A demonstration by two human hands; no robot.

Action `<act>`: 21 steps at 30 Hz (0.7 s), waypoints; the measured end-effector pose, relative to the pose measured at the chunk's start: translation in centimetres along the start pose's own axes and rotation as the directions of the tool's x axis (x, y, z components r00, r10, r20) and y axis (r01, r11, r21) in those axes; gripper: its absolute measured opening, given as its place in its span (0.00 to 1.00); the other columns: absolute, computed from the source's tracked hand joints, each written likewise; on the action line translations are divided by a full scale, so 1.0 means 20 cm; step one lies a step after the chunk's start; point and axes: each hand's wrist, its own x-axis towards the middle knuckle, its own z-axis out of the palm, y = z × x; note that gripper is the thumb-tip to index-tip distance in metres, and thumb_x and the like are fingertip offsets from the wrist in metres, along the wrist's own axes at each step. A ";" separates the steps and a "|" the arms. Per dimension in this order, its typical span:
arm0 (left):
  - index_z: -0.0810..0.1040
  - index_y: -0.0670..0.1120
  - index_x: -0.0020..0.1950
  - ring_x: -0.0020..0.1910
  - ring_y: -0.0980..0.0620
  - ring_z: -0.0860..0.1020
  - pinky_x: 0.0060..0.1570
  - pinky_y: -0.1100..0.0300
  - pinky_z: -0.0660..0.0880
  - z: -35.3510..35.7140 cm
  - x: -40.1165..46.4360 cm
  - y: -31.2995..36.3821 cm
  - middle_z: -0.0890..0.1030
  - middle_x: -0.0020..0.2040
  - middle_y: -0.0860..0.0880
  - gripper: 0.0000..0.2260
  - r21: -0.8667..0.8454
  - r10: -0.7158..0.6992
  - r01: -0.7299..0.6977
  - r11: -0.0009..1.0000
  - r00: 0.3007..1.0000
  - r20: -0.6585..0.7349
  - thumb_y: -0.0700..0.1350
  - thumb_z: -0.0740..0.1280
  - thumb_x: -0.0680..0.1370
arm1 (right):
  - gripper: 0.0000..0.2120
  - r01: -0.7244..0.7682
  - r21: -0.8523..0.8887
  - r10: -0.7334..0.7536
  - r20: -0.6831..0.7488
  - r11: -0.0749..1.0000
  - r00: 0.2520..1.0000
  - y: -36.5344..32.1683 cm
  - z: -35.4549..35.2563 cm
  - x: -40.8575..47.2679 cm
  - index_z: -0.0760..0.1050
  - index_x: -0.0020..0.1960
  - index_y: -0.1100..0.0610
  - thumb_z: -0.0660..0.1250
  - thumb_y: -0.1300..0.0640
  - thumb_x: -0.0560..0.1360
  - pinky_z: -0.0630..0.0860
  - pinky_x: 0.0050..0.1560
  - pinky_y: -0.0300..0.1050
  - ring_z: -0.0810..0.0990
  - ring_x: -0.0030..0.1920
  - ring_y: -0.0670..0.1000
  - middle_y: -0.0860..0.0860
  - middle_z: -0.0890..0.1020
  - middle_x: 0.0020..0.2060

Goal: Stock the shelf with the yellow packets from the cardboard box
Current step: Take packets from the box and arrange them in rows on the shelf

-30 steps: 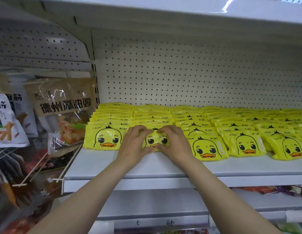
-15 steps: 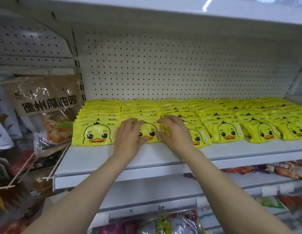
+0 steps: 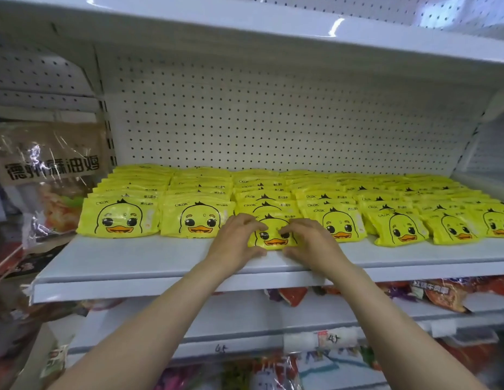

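Note:
Several rows of yellow duck-face packets (image 3: 301, 192) cover the white shelf (image 3: 149, 260), overlapping from the pegboard back to the front. Both hands grip the front packet of the third row (image 3: 273, 237): my left hand (image 3: 236, 243) holds its left edge and my right hand (image 3: 312, 243) its right edge. That packet lies a bit closer to the shelf's front than the front packets beside it (image 3: 197, 220). The cardboard box is out of view.
A brown snack bag (image 3: 51, 175) hangs on a peg to the left of the shelf. Another white shelf board (image 3: 245, 26) hangs overhead. Red and purple snack bags (image 3: 442, 294) lie on the lower shelf under my arms.
Both hands have moved right from the second row's front packet to the third row's front packet. The view has shifted to the right and closer.

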 end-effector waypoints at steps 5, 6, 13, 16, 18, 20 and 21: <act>0.78 0.51 0.64 0.64 0.45 0.70 0.64 0.52 0.65 0.04 0.05 0.00 0.74 0.64 0.47 0.25 0.170 0.012 0.003 0.985 0.996 -0.085 0.50 0.77 0.67 | 0.19 0.089 -0.055 -0.093 -0.067 0.994 0.993 0.06 0.03 0.07 0.80 0.59 0.46 0.77 0.54 0.69 0.71 0.56 0.44 0.68 0.67 0.49 0.44 0.76 0.62; 0.78 0.50 0.63 0.63 0.43 0.71 0.62 0.50 0.68 0.05 0.06 0.01 0.75 0.63 0.46 0.25 0.192 0.021 0.000 0.981 0.994 -0.108 0.48 0.78 0.67 | 0.18 0.115 -0.078 -0.121 -0.081 0.990 0.989 0.06 0.03 0.10 0.79 0.57 0.47 0.77 0.54 0.69 0.70 0.53 0.43 0.68 0.66 0.50 0.44 0.76 0.61; 0.78 0.45 0.60 0.52 0.40 0.74 0.49 0.48 0.75 0.13 0.12 0.02 0.76 0.55 0.42 0.27 0.201 0.001 0.044 0.979 0.976 -0.216 0.40 0.80 0.62 | 0.18 0.189 -0.086 -0.196 -0.075 0.978 0.978 0.10 0.06 0.23 0.78 0.61 0.46 0.74 0.48 0.72 0.71 0.53 0.45 0.66 0.68 0.49 0.45 0.74 0.63; 0.78 0.46 0.63 0.56 0.42 0.72 0.55 0.50 0.72 0.14 0.13 0.02 0.74 0.57 0.44 0.26 0.128 -0.034 0.065 0.990 0.972 -0.232 0.46 0.78 0.66 | 0.17 0.218 -0.094 -0.227 -0.104 0.971 0.968 0.10 0.07 0.26 0.77 0.60 0.47 0.74 0.49 0.72 0.73 0.50 0.46 0.68 0.66 0.50 0.45 0.75 0.61; 0.77 0.47 0.63 0.56 0.42 0.71 0.55 0.50 0.72 0.14 0.17 0.00 0.74 0.56 0.44 0.25 0.134 -0.039 0.072 0.988 0.973 -0.229 0.46 0.78 0.67 | 0.18 0.220 -0.101 -0.232 -0.131 0.970 0.964 0.09 0.09 0.29 0.77 0.59 0.48 0.75 0.50 0.71 0.73 0.47 0.45 0.68 0.65 0.51 0.45 0.75 0.60; 0.77 0.47 0.62 0.55 0.42 0.72 0.52 0.51 0.73 0.14 0.21 -0.01 0.74 0.55 0.44 0.26 0.143 -0.044 0.080 0.987 0.970 -0.238 0.45 0.79 0.66 | 0.18 0.222 -0.112 -0.239 -0.162 0.968 0.957 0.09 0.11 0.32 0.77 0.58 0.49 0.76 0.51 0.70 0.72 0.44 0.45 0.70 0.64 0.52 0.46 0.76 0.59; 0.77 0.47 0.62 0.54 0.42 0.72 0.51 0.51 0.73 0.14 0.23 -0.01 0.74 0.54 0.44 0.27 0.149 -0.045 0.083 0.985 0.969 -0.242 0.45 0.79 0.65 | 0.18 0.222 -0.122 -0.241 -0.174 0.967 0.955 0.08 0.11 0.34 0.77 0.58 0.49 0.76 0.51 0.70 0.72 0.43 0.44 0.70 0.64 0.52 0.47 0.76 0.59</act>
